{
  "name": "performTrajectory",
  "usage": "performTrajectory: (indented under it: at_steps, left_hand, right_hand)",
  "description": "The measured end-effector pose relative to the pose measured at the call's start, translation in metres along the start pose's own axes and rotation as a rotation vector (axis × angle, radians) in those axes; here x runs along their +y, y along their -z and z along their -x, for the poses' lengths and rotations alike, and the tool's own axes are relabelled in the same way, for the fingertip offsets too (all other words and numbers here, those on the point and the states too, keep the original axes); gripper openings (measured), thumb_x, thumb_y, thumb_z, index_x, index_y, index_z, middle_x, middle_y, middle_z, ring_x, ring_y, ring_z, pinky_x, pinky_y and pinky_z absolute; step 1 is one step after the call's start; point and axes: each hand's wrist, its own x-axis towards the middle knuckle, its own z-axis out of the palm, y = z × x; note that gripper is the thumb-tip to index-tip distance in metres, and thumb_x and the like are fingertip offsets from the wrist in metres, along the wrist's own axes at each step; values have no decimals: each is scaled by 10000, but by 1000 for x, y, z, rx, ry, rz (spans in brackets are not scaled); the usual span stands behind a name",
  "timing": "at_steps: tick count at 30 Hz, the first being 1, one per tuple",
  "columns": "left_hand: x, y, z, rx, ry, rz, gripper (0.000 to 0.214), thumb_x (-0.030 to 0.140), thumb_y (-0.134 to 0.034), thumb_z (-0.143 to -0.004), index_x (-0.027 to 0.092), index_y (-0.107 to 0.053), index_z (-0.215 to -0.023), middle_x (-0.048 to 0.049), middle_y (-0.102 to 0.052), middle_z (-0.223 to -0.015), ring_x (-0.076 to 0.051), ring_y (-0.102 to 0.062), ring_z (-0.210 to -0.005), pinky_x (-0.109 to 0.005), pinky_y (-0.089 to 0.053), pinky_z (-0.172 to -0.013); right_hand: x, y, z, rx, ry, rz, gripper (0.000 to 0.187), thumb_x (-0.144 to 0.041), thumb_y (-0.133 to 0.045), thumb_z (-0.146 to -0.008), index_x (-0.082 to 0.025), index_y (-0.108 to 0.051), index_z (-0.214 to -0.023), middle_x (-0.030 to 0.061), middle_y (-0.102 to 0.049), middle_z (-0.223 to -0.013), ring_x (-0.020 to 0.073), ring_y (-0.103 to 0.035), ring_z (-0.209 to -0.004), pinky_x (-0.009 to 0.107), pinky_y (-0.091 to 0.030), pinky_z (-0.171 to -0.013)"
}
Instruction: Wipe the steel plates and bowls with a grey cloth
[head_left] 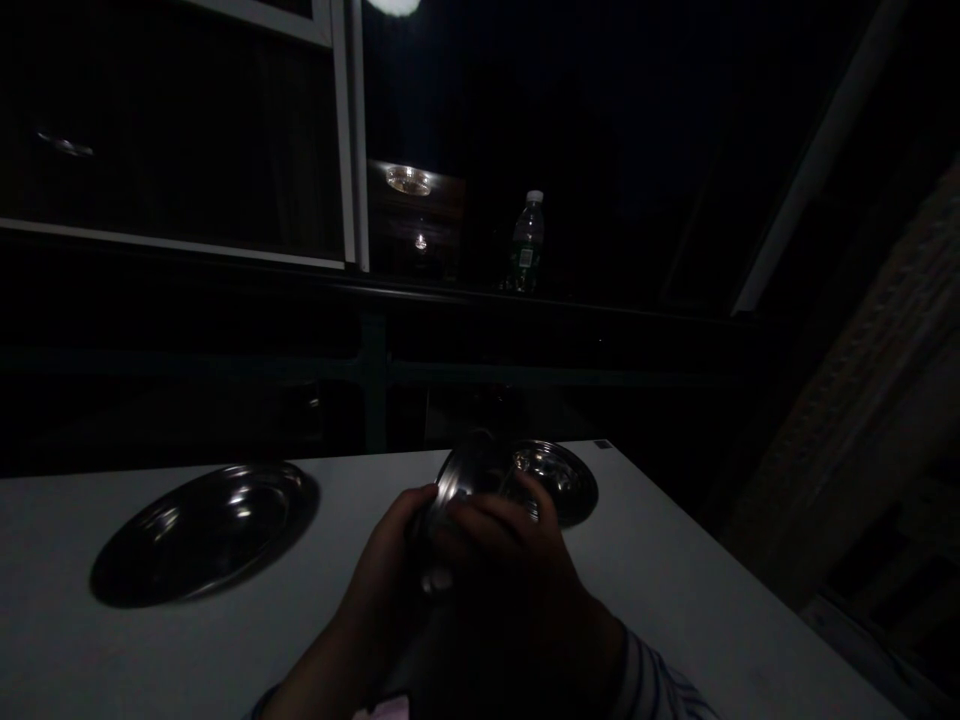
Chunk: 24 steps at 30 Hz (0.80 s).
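Note:
In the dim head view, a round shiny metal dish is held tilted up over the white table; its upper edge is blurred, and I cannot tell if it is a bowl or a plate. My left hand is closed on its left edge. Across its near face lie the curled fingers of my right hand, closed against the dish and mostly in shadow. Whether a cloth or anything else is under those fingers is hidden. Just behind my right hand, a round metal plate rests on the table.
A large oval metal platter lies on the white table at left. A small dark square marks the far right corner. Beyond, a plastic bottle stands on the window ledge. Part of a pink object shows at the bottom edge.

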Motion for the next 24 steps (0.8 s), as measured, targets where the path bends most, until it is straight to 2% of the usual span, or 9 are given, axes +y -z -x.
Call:
performTrajectory:
  at_steps: [3,5,9,13,17,19,21,23,24]
  left_hand:
    - [0,0,-2,-86,163,40,267,409,-595,-708,151,-641,-659,-14,-609,-537,-129,-550,-471,-238,-425,-454]
    - [0,0,-4,-168,205,-3,376,499,-577,-712,129,-646,-698,-28,-609,-539,-129,-536,-463,-233,-393,-435]
    - [1,-1,-4,-186,34,-114,400,534,-588,-695,135,-627,-702,-23,-625,-579,-141,-550,-519,-241,-400,-485]
    - [3,-3,1,-159,-85,-145,364,505,-603,-680,147,-593,-614,-5,-611,-560,-138,-532,-527,-246,-410,-526]
    - [4,-2,1,-134,-36,-202,394,543,-591,-670,149,-609,-646,-15,-617,-564,-159,-548,-528,-257,-402,-509]
    - [2,-1,-1,-142,-9,-222,416,562,-569,-681,149,-611,-647,-24,-620,-577,-167,-556,-539,-260,-401,-506]
    - [-2,0,-3,-138,-15,-228,426,571,-562,-683,153,-595,-611,-16,-606,-564,-155,-541,-530,-251,-394,-498]
    - [-5,0,-5,-115,-31,-227,442,583,-564,-675,158,-558,-552,9,-557,-503,-128,-494,-482,-236,-372,-473]
    - [-6,0,-6,-103,-35,-227,454,591,-565,-667,160,-539,-526,19,-531,-476,-118,-471,-461,-231,-361,-460]
  right_hand:
    - [-4,0,0,-5,63,-30,188,-238,-434,-901,-238,-584,-1013,-38,-648,-1023,115,-473,-1052,438,-85,-1112]
    - [-5,-1,1,11,80,-37,175,-229,-448,-893,-237,-586,-1002,-45,-644,-1026,110,-471,-1056,439,-108,-1111]
    - [1,1,1,56,14,-20,202,-262,-486,-866,-248,-574,-1047,-27,-638,-1031,144,-496,-1008,471,-179,-1073]
    - [26,4,5,49,-183,-97,277,-249,-432,-867,-202,-553,-1111,49,-613,-1098,198,-518,-1013,486,-283,-989]
    - [50,2,10,9,-478,-255,297,-195,-367,-887,-192,-552,-1120,61,-620,-1073,185,-533,-1017,392,-406,-892]
    - [49,1,10,2,-531,-285,303,-191,-349,-894,-189,-550,-1121,59,-617,-1076,179,-528,-1023,369,-422,-873]
    - [38,-1,7,-2,-444,-246,300,-217,-353,-899,-176,-544,-1127,66,-601,-1112,188,-503,-1048,384,-398,-899]
    - [20,-3,4,-4,-259,-174,287,-274,-381,-899,-185,-553,-1111,56,-595,-1132,195,-486,-1052,411,-343,-950]
    - [12,-5,2,34,-155,-128,268,-325,-416,-891,-208,-568,-1077,31,-623,-1080,189,-496,-1023,430,-281,-998]
